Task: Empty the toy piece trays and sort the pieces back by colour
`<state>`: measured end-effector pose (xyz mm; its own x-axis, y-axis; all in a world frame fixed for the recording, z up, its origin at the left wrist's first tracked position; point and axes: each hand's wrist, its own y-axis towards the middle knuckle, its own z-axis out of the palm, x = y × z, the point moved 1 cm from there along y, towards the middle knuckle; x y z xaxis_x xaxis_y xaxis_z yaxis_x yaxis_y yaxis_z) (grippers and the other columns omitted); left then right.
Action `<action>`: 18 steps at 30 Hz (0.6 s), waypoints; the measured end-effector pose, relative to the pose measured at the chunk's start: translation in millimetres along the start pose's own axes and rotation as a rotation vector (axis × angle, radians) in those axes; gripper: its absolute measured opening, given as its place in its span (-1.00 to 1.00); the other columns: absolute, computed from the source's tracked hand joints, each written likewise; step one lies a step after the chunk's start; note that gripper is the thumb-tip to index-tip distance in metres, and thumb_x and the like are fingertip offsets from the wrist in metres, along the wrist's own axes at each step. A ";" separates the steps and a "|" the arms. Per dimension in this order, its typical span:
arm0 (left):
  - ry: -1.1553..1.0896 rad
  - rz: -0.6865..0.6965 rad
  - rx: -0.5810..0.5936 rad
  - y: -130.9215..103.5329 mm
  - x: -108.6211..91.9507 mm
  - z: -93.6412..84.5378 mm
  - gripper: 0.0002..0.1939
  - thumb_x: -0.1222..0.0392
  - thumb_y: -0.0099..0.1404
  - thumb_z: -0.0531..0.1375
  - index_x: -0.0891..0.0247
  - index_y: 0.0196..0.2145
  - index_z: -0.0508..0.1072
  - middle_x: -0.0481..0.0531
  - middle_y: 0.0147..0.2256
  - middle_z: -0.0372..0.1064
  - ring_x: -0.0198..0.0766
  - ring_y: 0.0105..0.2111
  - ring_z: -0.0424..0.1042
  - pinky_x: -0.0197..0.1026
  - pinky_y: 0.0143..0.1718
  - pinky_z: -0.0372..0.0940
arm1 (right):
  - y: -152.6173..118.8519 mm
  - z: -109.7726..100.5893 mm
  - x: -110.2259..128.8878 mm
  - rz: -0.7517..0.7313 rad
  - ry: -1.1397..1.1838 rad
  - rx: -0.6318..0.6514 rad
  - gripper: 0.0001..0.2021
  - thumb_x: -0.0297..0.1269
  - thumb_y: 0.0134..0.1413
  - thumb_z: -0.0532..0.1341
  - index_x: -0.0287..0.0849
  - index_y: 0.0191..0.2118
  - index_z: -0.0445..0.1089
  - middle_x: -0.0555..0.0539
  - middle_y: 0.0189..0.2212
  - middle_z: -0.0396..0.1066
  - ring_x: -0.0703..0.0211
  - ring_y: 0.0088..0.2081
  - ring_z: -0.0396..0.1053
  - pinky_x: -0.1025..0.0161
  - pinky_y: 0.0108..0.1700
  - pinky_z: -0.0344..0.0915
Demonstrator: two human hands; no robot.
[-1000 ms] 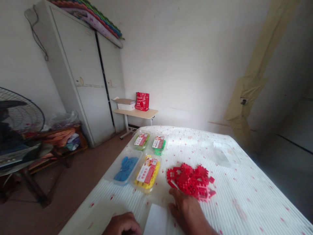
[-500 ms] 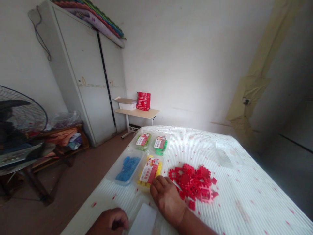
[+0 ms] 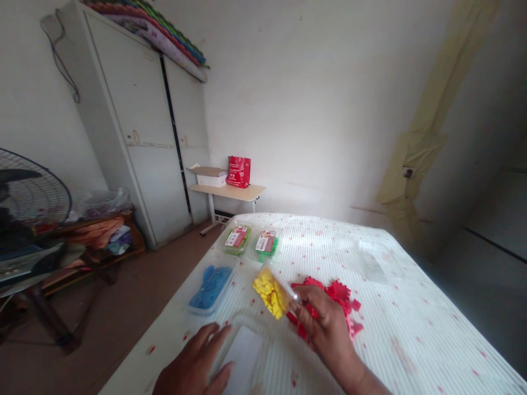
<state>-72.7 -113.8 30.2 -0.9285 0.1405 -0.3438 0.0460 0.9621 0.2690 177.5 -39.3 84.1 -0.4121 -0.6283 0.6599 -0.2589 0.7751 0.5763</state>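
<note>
My right hand (image 3: 325, 323) grips the edge of a clear box of yellow pieces (image 3: 269, 291), tilted on its side above the table. Below and behind that hand lies a heap of red toothed plastic pieces (image 3: 340, 292), partly covered by it. My left hand (image 3: 200, 356), fingers spread, is at the near edge beside a clear tray with a white card (image 3: 242, 354). An uncovered clear tub of blue pieces (image 3: 211, 288) stands to the left. Behind it are two labelled clear boxes, one of light green pieces (image 3: 237, 240) and one of green pieces (image 3: 265, 244).
A clear container (image 3: 373, 262) lies at the right of the white ribbed table cover (image 3: 329, 236). Farther back, a small table (image 3: 234, 192) bears a red bag (image 3: 239, 171) and a box. A fan (image 3: 33, 192) and a grey cabinet (image 3: 135, 120) stand at the left.
My right hand has lifted the yellow box off the table, tipped it and moved it to the right. My left hand's fingers have spread and moved toward the clear tray.
</note>
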 end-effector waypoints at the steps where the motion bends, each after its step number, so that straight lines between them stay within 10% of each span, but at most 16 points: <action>1: -0.004 0.042 -0.091 3.5 -7.6 -1.1 -0.44 0.19 0.13 0.12 0.01 0.12 0.20 0.02 0.07 0.26 -0.16 0.01 0.33 -0.17 -0.08 0.31 | -1.3 -1.2 -1.5 0.049 0.047 -0.011 -0.82 -0.20 0.14 0.11 -0.14 -0.28 0.40 -0.10 -0.35 0.45 0.14 -0.30 0.40 0.23 -0.27 0.35; 8: -0.163 0.320 -0.279 60.9 -75.3 16.6 0.06 0.35 -0.10 0.29 0.13 0.26 -0.19 0.23 0.29 -0.28 0.11 0.24 -0.11 0.13 0.11 0.13 | -9.3 0.7 -9.1 0.313 0.385 -0.069 -0.74 -0.07 0.04 0.19 -0.18 -0.34 0.42 -0.07 -0.44 0.46 0.16 -0.41 0.40 0.28 -0.39 0.34; 18: -0.280 0.387 -0.479 86.7 -100.5 56.1 -0.18 0.22 0.13 0.21 0.27 0.24 -0.15 0.32 0.14 0.07 0.05 0.18 0.07 0.11 0.10 0.16 | -14.6 -28.7 -17.9 0.324 0.355 0.039 -0.75 -0.12 0.05 0.17 -0.16 -0.21 0.37 -0.09 -0.29 0.45 0.11 -0.25 0.39 0.19 -0.23 0.35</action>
<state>45.4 -31.4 37.6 -0.7445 0.5717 -0.3448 0.1279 0.6289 0.7669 213.8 -41.3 77.7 -0.1546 -0.3324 0.9304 -0.2014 0.9325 0.2997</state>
